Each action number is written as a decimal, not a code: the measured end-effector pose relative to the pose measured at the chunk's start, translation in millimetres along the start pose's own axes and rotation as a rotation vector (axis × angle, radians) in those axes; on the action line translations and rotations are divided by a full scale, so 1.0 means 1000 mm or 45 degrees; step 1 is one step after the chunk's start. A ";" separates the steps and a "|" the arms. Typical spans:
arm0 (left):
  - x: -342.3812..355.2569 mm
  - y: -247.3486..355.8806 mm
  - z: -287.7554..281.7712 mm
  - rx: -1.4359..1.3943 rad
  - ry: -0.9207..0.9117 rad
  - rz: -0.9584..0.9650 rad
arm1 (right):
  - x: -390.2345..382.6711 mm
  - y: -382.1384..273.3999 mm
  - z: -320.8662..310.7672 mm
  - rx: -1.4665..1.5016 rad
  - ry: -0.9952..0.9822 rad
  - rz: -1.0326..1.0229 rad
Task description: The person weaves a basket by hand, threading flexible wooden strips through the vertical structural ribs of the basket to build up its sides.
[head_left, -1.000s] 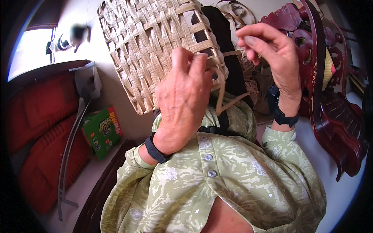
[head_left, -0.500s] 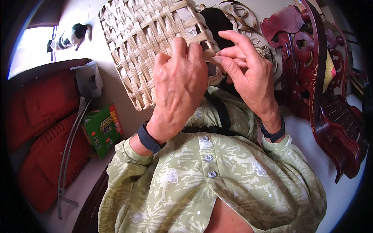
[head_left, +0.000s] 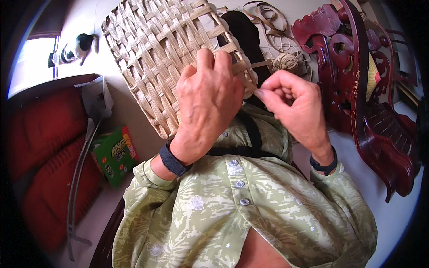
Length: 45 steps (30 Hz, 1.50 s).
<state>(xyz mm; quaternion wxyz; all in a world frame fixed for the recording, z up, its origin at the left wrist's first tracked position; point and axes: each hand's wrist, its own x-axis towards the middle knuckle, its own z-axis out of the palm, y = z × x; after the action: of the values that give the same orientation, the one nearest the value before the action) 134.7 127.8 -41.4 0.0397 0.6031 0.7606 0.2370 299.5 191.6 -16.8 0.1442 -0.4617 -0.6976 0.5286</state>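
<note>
A woven basket of tan flat strips stands tilted in front of me, with gaps in the weave near its right edge. My left hand lies over its lower right part, fingers curled onto the weave; the fingertips are hidden behind the knuckles. At the basket's right edge a narrow flat strip comes out of the weave. Its outer end is pinched between thumb and forefinger of my right hand, a little to the right of the basket, with the other fingers curled in.
Coiled flat strips and a bundle of twine lie beyond the basket's right side, near a black object. A carved dark red wooden chair stands right. Left are red cushions, a green box and a black-and-white animal.
My right hand has moved right and down, away from the basket's edge, drawing the strip out with it. My left hand keeps its place; the view has shifted slightly.
</note>
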 end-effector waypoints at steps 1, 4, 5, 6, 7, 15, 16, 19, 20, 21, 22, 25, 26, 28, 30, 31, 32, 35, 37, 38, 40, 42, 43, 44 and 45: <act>-0.001 0.001 -0.002 -0.029 -0.007 -0.008 | 0.000 -0.003 0.006 -0.074 0.069 -0.110; -0.007 0.000 -0.003 -0.040 -0.050 0.084 | 0.007 -0.004 0.019 -0.228 0.166 -0.230; -0.008 0.000 -0.001 -0.041 -0.022 0.071 | 0.010 -0.002 0.022 -0.256 0.196 -0.267; -0.008 0.001 0.001 -0.043 0.006 0.058 | 0.013 0.000 0.024 -0.285 0.226 -0.305; -0.009 0.003 0.002 -0.048 0.034 0.042 | 0.014 0.001 0.025 -0.318 0.254 -0.342; -0.015 0.013 0.008 0.003 0.031 0.028 | 0.017 -0.014 0.000 -0.495 0.089 -0.552; -0.016 0.013 0.009 0.008 0.037 0.029 | 0.021 -0.009 -0.003 -0.613 0.040 -0.615; -0.018 0.013 0.012 -0.014 0.026 0.033 | 0.024 -0.008 -0.006 -0.891 -0.086 -0.706; -0.019 0.012 0.013 -0.031 0.045 0.057 | 0.025 -0.011 -0.007 -0.974 -0.126 -0.720; -0.019 0.012 0.013 -0.010 0.042 0.102 | 0.026 -0.015 -0.008 -1.056 -0.166 -0.736; -0.018 0.013 0.011 0.015 0.040 0.150 | 0.028 -0.019 -0.009 -1.090 -0.216 -0.747; -0.023 0.017 0.011 0.057 0.014 0.184 | 0.032 -0.024 -0.014 -1.135 -0.373 -0.796; -0.024 0.019 0.011 0.013 0.030 0.178 | 0.036 -0.021 -0.018 -1.113 -0.429 -0.819; -0.026 0.021 0.013 -0.038 0.055 0.155 | 0.043 -0.022 -0.024 -0.994 -0.603 -0.753; -0.027 0.022 0.017 -0.057 0.070 0.128 | 0.039 -0.036 -0.019 -0.636 -0.664 -0.291; -0.028 0.022 0.020 -0.006 0.096 0.147 | 0.038 -0.041 -0.016 -0.453 -0.689 -0.058; -0.027 0.021 0.022 0.043 0.120 0.169 | 0.036 -0.028 -0.009 -0.491 -0.544 -0.286; -0.031 0.021 0.023 -0.016 0.159 0.145 | 0.020 -0.019 0.001 -0.317 -0.270 0.020; -0.034 0.023 0.021 -0.072 0.172 0.140 | 0.010 -0.013 0.006 -0.129 -0.189 0.110; -0.036 0.024 0.019 -0.071 0.178 0.156 | 0.005 -0.014 0.009 -0.062 -0.156 0.146; -0.039 0.025 0.017 -0.054 0.162 0.200 | -0.002 -0.011 0.009 0.042 -0.110 0.190; -0.041 0.028 0.014 -0.020 0.159 0.275 | -0.007 -0.006 0.008 0.091 -0.118 0.193; -0.042 0.029 0.014 -0.005 0.163 0.310 | -0.009 -0.003 0.006 0.111 -0.122 0.192; -0.043 0.030 0.014 0.009 0.149 0.346 | -0.010 0.002 0.006 0.127 -0.122 0.188; -0.043 0.031 0.015 0.022 0.136 0.381 | -0.010 0.008 0.005 0.143 -0.122 0.184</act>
<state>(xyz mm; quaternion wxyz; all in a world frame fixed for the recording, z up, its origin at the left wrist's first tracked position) 179.4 97.0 -51.4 -0.0419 0.6966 0.6653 0.2653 305.3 181.0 -22.9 0.0979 -0.4762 -0.6378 0.5974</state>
